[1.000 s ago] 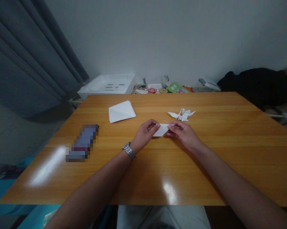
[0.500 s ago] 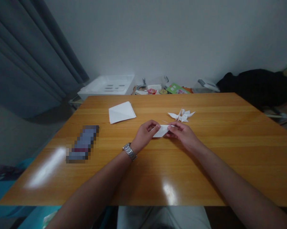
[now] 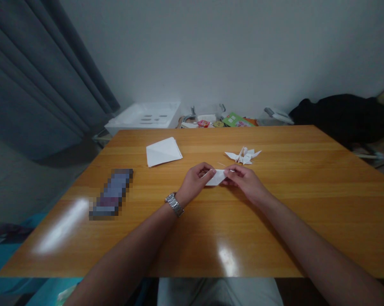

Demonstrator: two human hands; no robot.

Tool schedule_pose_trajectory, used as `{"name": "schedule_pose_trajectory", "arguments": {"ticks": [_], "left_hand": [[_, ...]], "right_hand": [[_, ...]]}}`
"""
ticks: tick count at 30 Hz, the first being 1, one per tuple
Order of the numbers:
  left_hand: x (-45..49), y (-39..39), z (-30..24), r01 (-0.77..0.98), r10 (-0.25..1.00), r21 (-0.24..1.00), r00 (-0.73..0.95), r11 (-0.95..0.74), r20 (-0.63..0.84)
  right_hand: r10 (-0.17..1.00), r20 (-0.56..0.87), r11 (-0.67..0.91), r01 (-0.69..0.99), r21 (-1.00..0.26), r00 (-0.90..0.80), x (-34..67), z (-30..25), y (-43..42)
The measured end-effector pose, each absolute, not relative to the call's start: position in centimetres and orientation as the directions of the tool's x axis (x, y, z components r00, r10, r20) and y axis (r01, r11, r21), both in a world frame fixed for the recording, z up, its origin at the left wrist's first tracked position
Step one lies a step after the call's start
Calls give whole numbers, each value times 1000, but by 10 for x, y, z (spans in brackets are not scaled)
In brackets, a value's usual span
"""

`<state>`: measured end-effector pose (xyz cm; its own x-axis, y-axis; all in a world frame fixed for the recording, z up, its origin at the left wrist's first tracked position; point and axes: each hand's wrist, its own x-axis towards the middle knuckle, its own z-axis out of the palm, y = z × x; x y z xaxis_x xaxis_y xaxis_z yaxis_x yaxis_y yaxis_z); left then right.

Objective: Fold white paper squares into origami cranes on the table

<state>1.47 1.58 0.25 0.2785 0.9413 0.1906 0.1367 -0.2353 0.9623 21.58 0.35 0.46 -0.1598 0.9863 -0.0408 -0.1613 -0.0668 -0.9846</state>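
Note:
Between my two hands is a small folded piece of white paper (image 3: 216,178), held just above the wooden table. My left hand (image 3: 196,180), with a metal watch (image 3: 174,204) on its wrist, pinches the paper's left end, thumb on top. The right end is pinched by my right hand (image 3: 244,180) in the same way. My fingers hide both ends and the underside of the paper. Beyond my right hand lie white folded paper cranes (image 3: 243,156), bunched together so that I cannot tell how many.
A stack of white paper sheets (image 3: 164,152) lies at the back left of the wooden table (image 3: 274,238). A pixelated phone-like object (image 3: 112,193) is on the left. Behind the table are a white plastic tray (image 3: 143,114), a green packet (image 3: 237,120) and a black cloth heap (image 3: 341,117).
Almost nothing differs. The whole view has shifted slightly, and both hands keep their pinch on the folded paper in the same place.

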Motion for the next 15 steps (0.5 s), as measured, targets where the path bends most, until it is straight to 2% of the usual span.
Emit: {"name": "schedule_pose_trajectory", "arguments": {"ticks": [15], "left_hand": [[15,16,3,137,945,966,274,-221,177]], "right_hand": [[986,-18,-37,-109,-993,-168,214,9,2]]}}
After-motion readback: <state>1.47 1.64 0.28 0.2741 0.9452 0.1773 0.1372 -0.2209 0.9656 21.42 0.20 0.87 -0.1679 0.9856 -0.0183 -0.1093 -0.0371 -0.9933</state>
